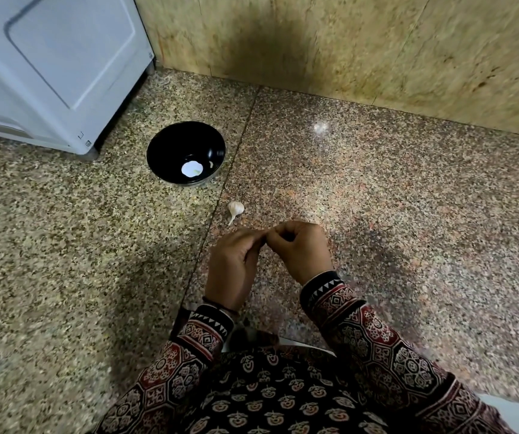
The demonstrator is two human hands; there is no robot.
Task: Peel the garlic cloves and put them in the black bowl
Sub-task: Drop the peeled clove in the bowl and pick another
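Curling left hand point(236, 264) and right hand point(302, 249) fingertip to fingertip, cannot tell around what, near garlic point(236, 209) and black bowl point(166, 142).

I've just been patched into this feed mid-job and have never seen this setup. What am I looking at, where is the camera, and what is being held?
There is no machine: these are a person's two bare hands, seen from one head-worn camera looking down. The left hand and right hand meet at their curled fingertips; whatever is between them is hidden. On the speckled stone surface sit a piece of garlic and, beyond it, the black bowl with something white inside. A white appliance stands far left.
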